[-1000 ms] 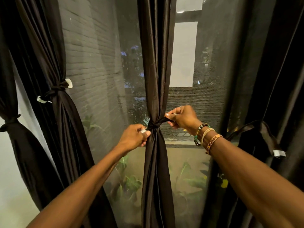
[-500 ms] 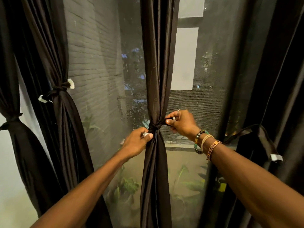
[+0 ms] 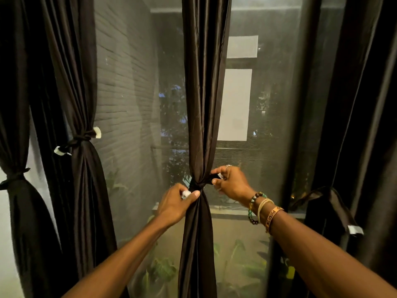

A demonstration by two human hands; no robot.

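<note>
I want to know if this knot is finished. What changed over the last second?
Little. The right hand sank slightly, so its end of the tie now runs about level with the knot; the left hand edged closer to the middle curtain. Nothing was let go: both hands keep pinching the tie's white-tipped ends. The tied curtain on the left hangs unchanged.

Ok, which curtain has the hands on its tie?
The middle curtain: left hand and right hand pinch its tie ends. The two left curtains are tied but untouched.
</note>
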